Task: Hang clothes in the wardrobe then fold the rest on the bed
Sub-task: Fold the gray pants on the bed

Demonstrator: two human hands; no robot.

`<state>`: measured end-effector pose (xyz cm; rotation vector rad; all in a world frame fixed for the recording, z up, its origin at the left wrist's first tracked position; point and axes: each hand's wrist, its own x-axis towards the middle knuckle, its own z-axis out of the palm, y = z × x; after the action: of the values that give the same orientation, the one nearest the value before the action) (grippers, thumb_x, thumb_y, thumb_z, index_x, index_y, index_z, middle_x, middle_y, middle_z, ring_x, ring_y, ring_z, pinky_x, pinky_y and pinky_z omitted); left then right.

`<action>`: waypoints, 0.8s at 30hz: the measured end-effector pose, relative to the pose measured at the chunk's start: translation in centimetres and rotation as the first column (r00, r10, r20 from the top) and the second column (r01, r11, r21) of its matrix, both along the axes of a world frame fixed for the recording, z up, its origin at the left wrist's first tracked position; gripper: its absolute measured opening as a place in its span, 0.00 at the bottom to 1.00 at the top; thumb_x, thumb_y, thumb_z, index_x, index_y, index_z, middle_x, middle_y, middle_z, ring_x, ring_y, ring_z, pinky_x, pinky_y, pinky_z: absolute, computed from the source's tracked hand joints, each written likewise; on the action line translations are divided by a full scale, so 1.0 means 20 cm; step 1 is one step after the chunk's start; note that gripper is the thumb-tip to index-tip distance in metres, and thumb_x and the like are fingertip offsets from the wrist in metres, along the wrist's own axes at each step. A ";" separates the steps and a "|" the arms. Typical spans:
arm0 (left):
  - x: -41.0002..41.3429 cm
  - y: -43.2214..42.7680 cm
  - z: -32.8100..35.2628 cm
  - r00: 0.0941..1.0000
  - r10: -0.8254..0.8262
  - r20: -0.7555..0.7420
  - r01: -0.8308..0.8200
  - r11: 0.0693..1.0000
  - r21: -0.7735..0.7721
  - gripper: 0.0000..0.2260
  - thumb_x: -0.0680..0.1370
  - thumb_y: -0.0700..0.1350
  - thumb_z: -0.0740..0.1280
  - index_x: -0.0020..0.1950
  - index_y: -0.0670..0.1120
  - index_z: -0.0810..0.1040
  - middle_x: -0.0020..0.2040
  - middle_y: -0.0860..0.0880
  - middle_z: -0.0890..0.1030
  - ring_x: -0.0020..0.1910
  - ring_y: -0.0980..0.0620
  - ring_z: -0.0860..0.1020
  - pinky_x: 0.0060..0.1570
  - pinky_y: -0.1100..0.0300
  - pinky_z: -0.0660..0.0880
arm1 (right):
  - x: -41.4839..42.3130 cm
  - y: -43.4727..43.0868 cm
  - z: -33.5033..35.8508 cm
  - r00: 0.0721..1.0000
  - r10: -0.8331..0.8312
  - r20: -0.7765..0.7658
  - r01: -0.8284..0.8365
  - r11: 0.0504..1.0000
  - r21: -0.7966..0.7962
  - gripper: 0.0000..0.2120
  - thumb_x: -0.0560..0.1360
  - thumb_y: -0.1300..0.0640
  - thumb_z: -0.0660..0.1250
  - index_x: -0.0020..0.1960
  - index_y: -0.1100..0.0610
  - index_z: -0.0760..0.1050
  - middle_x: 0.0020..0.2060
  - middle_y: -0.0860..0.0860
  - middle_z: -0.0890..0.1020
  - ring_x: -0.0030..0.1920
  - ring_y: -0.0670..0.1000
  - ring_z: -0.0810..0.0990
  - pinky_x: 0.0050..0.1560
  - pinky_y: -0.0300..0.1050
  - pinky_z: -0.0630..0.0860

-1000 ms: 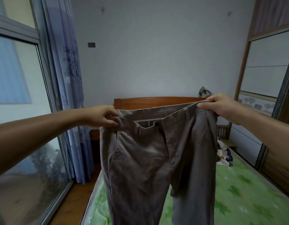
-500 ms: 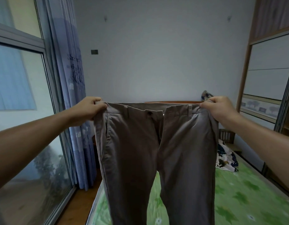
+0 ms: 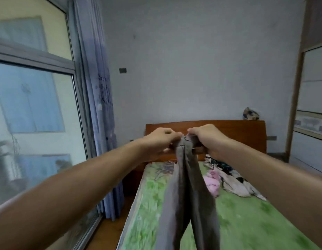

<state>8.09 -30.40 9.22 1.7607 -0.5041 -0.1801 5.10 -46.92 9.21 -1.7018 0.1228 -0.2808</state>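
A: From the head camera, where are the trousers (image 3: 188,192)?

B: Held up in the air over the near end of the bed (image 3: 247,222), hanging straight down. The left hand (image 3: 161,141) and the right hand (image 3: 206,137) are side by side, nearly touching, each pinched shut on the waistband.

A: Why so close together?

B: My guess is the two sides of the waist are being brought against each other, so the legs lie one over the other. The legs hang as two narrow strips, touching at the top and a little apart lower down. That looks like the first fold.

A: Anything else on the bed?

B: Farther off, toward the headboard (image 3: 229,129), a pink garment (image 3: 213,183) and a patterned one (image 3: 232,179) lie just beside each other on the right. Wire hangers (image 3: 165,166) seem to sit on the far left, though they are blurred.

A: And the wardrobe?

B: Its doors (image 3: 312,109) stand along the right edge, well apart from the trousers.
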 end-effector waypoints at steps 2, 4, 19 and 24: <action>-0.03 0.00 0.01 0.996 -0.084 -0.004 0.084 0.996 0.017 0.11 0.79 0.50 0.70 0.52 0.42 0.77 0.45 0.44 0.81 0.44 0.53 0.82 0.43 0.58 0.79 | -0.01 0.03 0.03 0.998 0.044 -0.038 -0.045 0.999 -0.029 0.09 0.80 0.57 0.65 0.45 0.61 0.80 0.43 0.61 0.83 0.43 0.58 0.84 0.42 0.54 0.83; -0.04 0.02 -0.01 0.990 -0.111 0.089 0.099 0.988 0.121 0.16 0.73 0.50 0.77 0.53 0.43 0.76 0.47 0.45 0.84 0.46 0.52 0.83 0.48 0.54 0.80 | -0.03 0.03 0.04 0.993 0.096 -0.064 -0.095 0.995 0.029 0.10 0.82 0.56 0.63 0.49 0.61 0.79 0.45 0.61 0.82 0.45 0.60 0.83 0.44 0.56 0.83; 0.05 0.16 -0.09 0.932 0.020 0.362 -0.121 0.958 0.258 0.17 0.67 0.32 0.64 0.51 0.49 0.78 0.45 0.46 0.82 0.44 0.52 0.79 0.41 0.62 0.75 | -0.03 -0.18 -0.02 0.985 0.170 -0.001 -0.044 0.251 -0.967 0.10 0.73 0.45 0.72 0.53 0.44 0.78 0.61 0.46 0.70 0.64 0.49 0.66 0.65 0.55 0.68; 0.04 0.19 -0.08 0.856 0.034 0.517 -0.155 0.969 0.192 0.17 0.70 0.25 0.63 0.54 0.39 0.79 0.59 0.41 0.76 0.56 0.44 0.80 0.61 0.50 0.76 | -0.07 -0.24 -0.18 0.888 0.386 0.251 0.146 0.281 -0.949 0.09 0.74 0.46 0.74 0.46 0.52 0.82 0.56 0.46 0.72 0.58 0.47 0.67 0.57 0.44 0.70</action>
<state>8.91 -26.52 7.63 2.0590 -0.7998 0.3274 3.67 -51.79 5.68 -2.8128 -0.7071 -0.7319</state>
